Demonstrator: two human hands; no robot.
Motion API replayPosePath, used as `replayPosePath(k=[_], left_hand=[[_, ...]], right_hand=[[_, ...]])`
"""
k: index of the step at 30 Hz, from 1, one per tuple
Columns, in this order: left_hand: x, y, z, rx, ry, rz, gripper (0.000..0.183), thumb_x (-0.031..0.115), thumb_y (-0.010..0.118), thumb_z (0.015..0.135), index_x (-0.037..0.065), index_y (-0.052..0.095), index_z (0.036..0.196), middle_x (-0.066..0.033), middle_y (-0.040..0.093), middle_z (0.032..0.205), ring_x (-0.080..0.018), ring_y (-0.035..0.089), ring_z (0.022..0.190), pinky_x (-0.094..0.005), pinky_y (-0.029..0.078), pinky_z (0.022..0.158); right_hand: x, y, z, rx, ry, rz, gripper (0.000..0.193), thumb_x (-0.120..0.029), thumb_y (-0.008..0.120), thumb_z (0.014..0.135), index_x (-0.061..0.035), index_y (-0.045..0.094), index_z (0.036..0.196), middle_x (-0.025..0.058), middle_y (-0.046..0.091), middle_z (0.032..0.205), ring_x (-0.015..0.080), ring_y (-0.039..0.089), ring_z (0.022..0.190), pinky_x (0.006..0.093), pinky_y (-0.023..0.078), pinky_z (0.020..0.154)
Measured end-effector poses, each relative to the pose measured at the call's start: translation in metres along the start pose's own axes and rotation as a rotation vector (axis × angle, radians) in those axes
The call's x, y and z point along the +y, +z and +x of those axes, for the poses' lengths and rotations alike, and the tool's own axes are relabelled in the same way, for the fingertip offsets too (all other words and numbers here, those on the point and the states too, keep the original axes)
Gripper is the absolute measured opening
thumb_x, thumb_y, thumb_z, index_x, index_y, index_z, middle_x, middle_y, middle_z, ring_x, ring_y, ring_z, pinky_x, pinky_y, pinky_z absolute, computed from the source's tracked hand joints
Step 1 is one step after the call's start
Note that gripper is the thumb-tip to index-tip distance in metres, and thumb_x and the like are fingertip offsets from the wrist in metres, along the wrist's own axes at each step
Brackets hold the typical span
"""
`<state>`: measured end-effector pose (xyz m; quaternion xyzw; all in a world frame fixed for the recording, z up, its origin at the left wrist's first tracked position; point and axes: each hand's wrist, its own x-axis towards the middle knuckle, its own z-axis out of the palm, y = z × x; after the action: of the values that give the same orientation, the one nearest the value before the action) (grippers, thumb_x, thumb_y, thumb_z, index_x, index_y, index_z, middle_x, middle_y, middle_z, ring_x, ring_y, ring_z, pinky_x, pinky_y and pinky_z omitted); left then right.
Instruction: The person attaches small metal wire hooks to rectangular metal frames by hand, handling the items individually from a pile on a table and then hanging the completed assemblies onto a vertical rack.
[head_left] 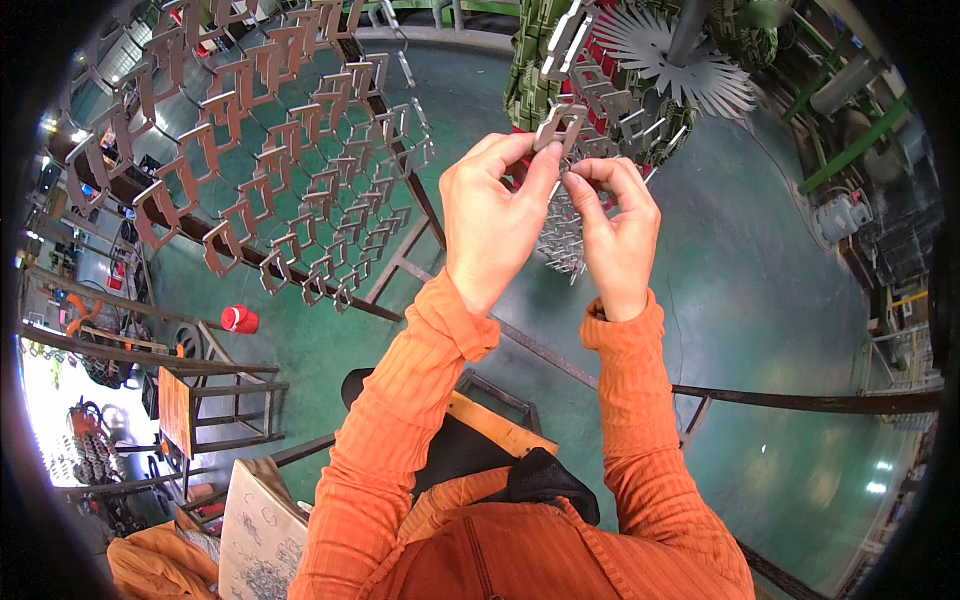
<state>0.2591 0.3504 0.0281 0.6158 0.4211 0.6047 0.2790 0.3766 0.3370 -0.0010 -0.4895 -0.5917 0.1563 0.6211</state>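
My left hand [495,215] pinches a flat grey metal frame [562,125] with an oblong opening, between thumb and fingers. Close beside it, my right hand [622,230] has its thumb and index finger pressed together just under the frame. What the right fingers hold is too small to make out. A string of similar metal pieces [562,245] hangs below and behind both hands. More frames extend above the left hand. To the left, rows of open rectangular metal brackets [235,100] hang linked by thin wire hooks.
A dark metal rail [800,400] crosses in front of my body. At left are a wooden-topped metal stool [178,415], a red bucket [240,320] and a cardboard box [255,520]. Green patterned cloth [530,60] and a slitted grey disc [670,55] are beyond the hands.
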Motion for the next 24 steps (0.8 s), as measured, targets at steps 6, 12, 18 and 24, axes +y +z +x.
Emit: replayPosePath(k=[6,12,18,24], left_hand=[[-0.001,-0.001,-0.001,0.000,0.030,0.006,0.014,0.007,0.065,0.081,-0.003,0.068,0.090,-0.0074,0.060,0.071,-0.0107,0.052,0.056,-0.0255,0.043,0.052],[-0.003,-0.017,-0.015,-0.009,0.024,0.081,0.028,0.011,0.070,0.078,0.000,0.065,0.104,-0.0076,0.062,0.083,-0.0112,0.052,0.060,-0.0254,0.044,0.054],[-0.052,-0.069,-0.068,0.040,-0.207,0.348,0.022,0.010,0.066,0.083,0.005,0.067,0.104,-0.0037,0.063,0.083,-0.0065,0.055,0.065,-0.0213,0.043,0.055],[-0.096,-0.107,-0.081,0.138,-0.275,0.575,0.017,0.010,0.062,0.086,0.005,0.068,0.100,-0.0061,0.064,0.079,-0.0091,0.056,0.060,-0.0241,0.045,0.056]], right_hand=[[0.000,0.004,0.002,-0.013,0.054,0.062,0.010,0.000,0.067,0.077,0.0015,0.064,0.086,0.0070,0.060,0.079,0.0145,0.058,0.070,0.0280,0.047,0.064],[0.014,0.006,-0.009,0.111,0.134,0.168,0.018,-0.002,0.066,0.082,-0.0016,0.063,0.100,0.0015,0.058,0.084,0.0081,0.055,0.074,0.0232,0.044,0.066],[0.104,0.063,-0.081,0.022,0.402,0.147,0.015,-0.019,0.061,0.090,-0.0042,0.060,0.095,0.0018,0.059,0.088,0.0100,0.054,0.078,0.0248,0.045,0.068],[0.089,0.182,-0.073,-0.309,0.207,0.164,0.016,-0.018,0.067,0.080,-0.0053,0.068,0.089,0.0088,0.058,0.082,0.0227,0.060,0.071,0.0335,0.047,0.065]])
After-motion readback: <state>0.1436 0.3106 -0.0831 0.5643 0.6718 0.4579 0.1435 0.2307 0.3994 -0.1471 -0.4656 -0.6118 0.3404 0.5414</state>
